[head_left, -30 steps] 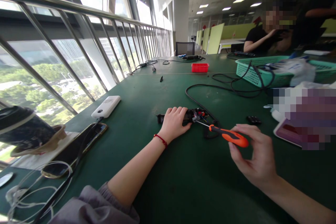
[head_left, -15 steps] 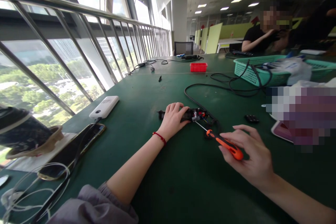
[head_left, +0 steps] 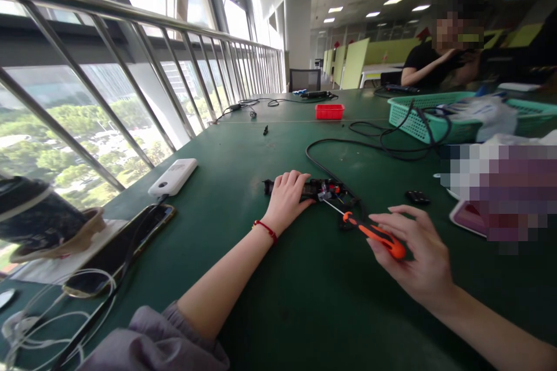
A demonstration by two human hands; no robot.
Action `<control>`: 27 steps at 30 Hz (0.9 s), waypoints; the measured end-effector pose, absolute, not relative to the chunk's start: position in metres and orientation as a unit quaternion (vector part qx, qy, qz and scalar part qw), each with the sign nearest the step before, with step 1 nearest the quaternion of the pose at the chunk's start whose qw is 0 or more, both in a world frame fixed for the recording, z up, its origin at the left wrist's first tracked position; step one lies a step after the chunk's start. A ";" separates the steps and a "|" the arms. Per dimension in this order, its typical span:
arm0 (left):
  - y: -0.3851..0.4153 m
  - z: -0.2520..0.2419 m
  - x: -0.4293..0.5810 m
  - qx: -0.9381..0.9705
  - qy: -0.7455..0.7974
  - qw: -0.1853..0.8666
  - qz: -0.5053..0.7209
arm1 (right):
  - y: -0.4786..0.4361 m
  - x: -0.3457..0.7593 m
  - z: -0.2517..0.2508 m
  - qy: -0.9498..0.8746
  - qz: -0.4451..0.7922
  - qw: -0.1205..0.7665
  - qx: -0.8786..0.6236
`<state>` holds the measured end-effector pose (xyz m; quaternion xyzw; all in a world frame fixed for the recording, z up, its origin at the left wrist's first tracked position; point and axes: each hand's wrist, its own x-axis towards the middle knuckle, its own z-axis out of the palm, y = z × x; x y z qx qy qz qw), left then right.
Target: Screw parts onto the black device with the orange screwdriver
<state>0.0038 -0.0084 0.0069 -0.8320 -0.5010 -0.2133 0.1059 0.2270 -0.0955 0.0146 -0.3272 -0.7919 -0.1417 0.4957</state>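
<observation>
A black elongated device (head_left: 312, 190) lies on the green table, its right end opened to show inner parts and red and other coloured wires. My left hand (head_left: 288, 192) is closed over its middle and presses it against the tabletop, hiding much of it. In my right hand (head_left: 418, 255) is an orange-and-black screwdriver (head_left: 378, 236), held loosely by the handle between thumb and fingers. Its thin shaft points up and left, with the tip at the device's opened end. Whether the tip sits in a screw is too small to tell. A black cable (head_left: 324, 167) curves around behind the device.
To the right lie a small black part (head_left: 418, 196) and a pixelated bundle. Farther back stand a red tray (head_left: 329, 112) and a green basket (head_left: 409, 119). A white power bank (head_left: 174, 177), a phone (head_left: 150, 226) and a cup (head_left: 39, 214) are left. Another person sits across the table.
My right hand and the screwdriver handle have shifted very slightly to the right. The tip stays at the device, and my left hand keeps its hold.
</observation>
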 end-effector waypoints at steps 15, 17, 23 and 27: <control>-0.002 0.007 -0.002 -0.839 -0.486 0.076 -0.232 | -0.090 0.227 0.015 -0.759 -0.161 0.523 -0.352; 0.000 0.005 -0.005 -0.842 -0.478 0.055 -0.245 | -0.089 0.228 0.014 -0.765 -0.166 0.511 -0.355; 0.002 0.003 -0.006 -0.838 -0.476 0.053 -0.263 | -0.090 0.227 0.013 -0.804 -0.136 0.439 -0.377; 0.001 0.002 -0.003 -0.834 -0.481 0.077 -0.259 | -0.089 0.228 0.017 -0.805 -0.149 0.441 -0.369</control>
